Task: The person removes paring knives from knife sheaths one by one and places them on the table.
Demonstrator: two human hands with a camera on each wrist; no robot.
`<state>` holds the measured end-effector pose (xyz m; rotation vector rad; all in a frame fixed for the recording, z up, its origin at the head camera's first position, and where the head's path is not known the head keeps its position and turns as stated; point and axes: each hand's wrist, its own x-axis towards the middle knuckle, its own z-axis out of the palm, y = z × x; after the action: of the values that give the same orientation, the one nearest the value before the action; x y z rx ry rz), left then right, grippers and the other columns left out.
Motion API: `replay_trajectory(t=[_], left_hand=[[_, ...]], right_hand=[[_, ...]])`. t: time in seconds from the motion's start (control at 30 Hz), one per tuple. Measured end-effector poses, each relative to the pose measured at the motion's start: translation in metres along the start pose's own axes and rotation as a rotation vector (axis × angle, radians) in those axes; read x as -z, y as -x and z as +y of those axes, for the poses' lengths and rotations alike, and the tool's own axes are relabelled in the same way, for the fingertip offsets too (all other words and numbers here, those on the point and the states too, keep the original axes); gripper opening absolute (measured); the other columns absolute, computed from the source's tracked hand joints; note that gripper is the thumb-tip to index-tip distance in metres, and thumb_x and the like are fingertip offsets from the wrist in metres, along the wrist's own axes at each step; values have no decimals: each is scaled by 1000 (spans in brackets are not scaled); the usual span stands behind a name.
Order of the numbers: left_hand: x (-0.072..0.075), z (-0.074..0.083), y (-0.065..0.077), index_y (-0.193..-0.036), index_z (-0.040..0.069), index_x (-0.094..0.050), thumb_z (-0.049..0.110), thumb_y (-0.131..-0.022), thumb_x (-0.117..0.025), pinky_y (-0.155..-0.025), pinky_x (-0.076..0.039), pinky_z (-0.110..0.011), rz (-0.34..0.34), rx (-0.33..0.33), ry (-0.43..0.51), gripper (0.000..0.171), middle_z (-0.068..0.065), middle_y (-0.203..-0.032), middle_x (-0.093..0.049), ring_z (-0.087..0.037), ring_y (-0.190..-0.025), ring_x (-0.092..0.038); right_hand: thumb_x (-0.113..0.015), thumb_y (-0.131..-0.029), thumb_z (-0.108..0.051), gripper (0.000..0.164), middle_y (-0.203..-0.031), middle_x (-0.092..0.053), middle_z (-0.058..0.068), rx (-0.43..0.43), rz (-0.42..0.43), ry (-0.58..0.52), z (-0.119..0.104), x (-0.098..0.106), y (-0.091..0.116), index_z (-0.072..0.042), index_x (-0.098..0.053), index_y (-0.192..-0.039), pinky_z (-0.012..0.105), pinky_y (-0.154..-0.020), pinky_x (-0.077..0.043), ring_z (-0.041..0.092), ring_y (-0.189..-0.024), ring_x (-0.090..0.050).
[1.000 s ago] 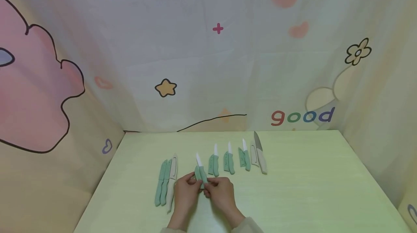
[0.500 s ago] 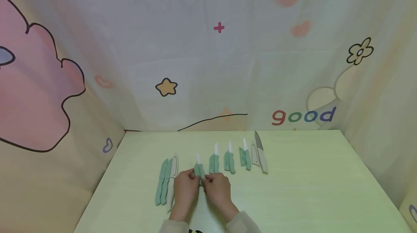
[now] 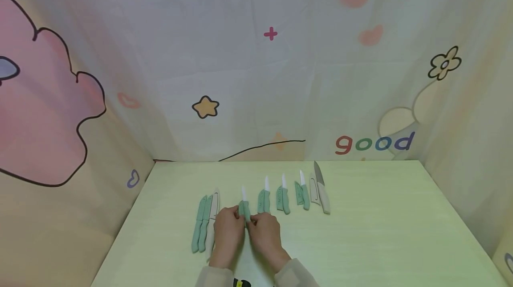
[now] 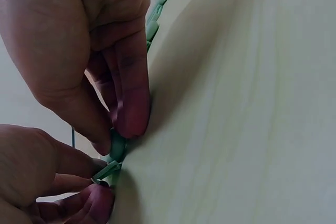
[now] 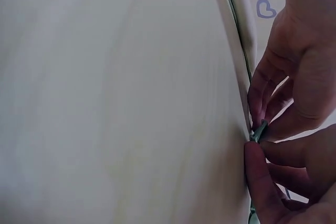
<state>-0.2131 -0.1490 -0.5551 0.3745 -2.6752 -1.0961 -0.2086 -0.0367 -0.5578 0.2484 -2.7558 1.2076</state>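
Observation:
In the head view, a small paring knife (image 3: 246, 211) with a white blade and green handle lies beside its green sheath (image 3: 241, 209), blade pointing away. My left hand (image 3: 229, 229) pinches the sheath at its left side; in the left wrist view the sheath's open end (image 4: 107, 171) shows between the fingertips. With thumb and fingers my right hand (image 3: 265, 233) pinches the lower end of the knife handle (image 4: 118, 145). Both hands are low at the tabletop, close together. Fingers partly hide the handle and sheath.
To the left lie two green sheathed knives (image 3: 203, 222) and a cream sheathed knife (image 3: 214, 202). On the right, three green paring knives (image 3: 285, 200) lie beside their sheaths, then a larger cream-handled knife (image 3: 323, 193) beside a cream sheath (image 3: 314, 190). A printed curtain (image 3: 256, 68) backs the table.
Both hands have shifted slightly away from the body, carrying the knife and sheath with them. The knife has turned a little straighter, level with the neighbouring row. The other knives stay put.

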Motion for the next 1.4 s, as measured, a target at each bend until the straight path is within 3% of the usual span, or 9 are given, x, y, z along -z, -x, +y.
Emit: replay_trajectory(t=[0.2, 0.3, 0.4, 0.53, 0.87, 1.13, 1.27, 1.4], left_hand=[[-3, -1, 3, -95, -3, -73, 5, -81, -70, -54, -41, -34, 32, -53, -43, 17, -8, -77, -51, -21, -68, -44], [-3, -1, 5, -107, -6, -70, 5, -83, -71, -59, -46, -37, 34, -60, -35, 27, -9, -81, -53, -20, -71, -47], [-4, 0, 6, -110, -8, -68, 6, -83, -71, -60, -48, -39, 31, -62, -37, 30, -10, -83, -55, -20, -73, -48], [-4, 1, 6, -110, -9, -67, 7, -83, -71, -59, -48, -38, 25, -62, -49, 31, -9, -83, -54, -21, -73, -49], [-6, 0, 5, -109, -11, -67, 6, -84, -70, -61, -49, -42, 13, -75, -57, 30, -11, -83, -53, -22, -75, -49], [-5, -3, 8, -114, -11, -64, 7, -85, -69, -65, -50, -39, 15, -85, -40, 35, -10, -85, -55, -21, -74, -50], [6, -3, 17, -119, -8, -62, 6, -85, -70, -68, -53, -40, 18, -69, 11, 37, -10, -91, -59, -19, -78, -57], [21, -6, 27, -121, -3, -62, 6, -84, -71, -69, -55, -42, 31, -65, -11, 39, -10, -97, -62, -20, -83, -59]], right_hand=[[-72, -82, -10, 13, -88, -75, 9, 19, -4, 0, 0, 0, -2, -3, -77, -91, 34, -62, -57, 18, -79, -65], [-71, -81, -8, 12, -73, -73, 5, 26, -9, -1, 1, 0, -3, -4, -77, -91, 29, -50, -51, 13, -65, -60], [-70, -82, -7, 9, -53, -59, -3, 33, -11, 6, 1, -1, -3, -6, -78, -86, 24, -39, -38, 9, -51, -49], [-70, -82, -7, 7, -45, -46, -7, 30, -8, 9, 2, -1, -4, -8, -76, -80, 24, -37, -30, 9, -47, -42], [-70, -82, -7, 8, -44, -44, -7, 29, -14, 9, 3, -1, -4, -8, -75, -75, 24, -36, -30, 9, -46, -41], [-71, -82, -8, 6, -49, -52, -4, 36, -22, 5, 2, 3, -2, -4, -74, -78, 24, -37, -33, 8, -46, -43], [-71, -82, -11, 14, -57, -56, -4, -2, -24, -33, -2, 6, 4, 0, -74, -91, 25, -43, -42, 8, -52, -48], [-72, -84, -13, 28, -68, -63, -4, -38, -44, -160, -10, 8, 12, 2, -71, -107, 26, -52, -50, 6, -56, -54]])
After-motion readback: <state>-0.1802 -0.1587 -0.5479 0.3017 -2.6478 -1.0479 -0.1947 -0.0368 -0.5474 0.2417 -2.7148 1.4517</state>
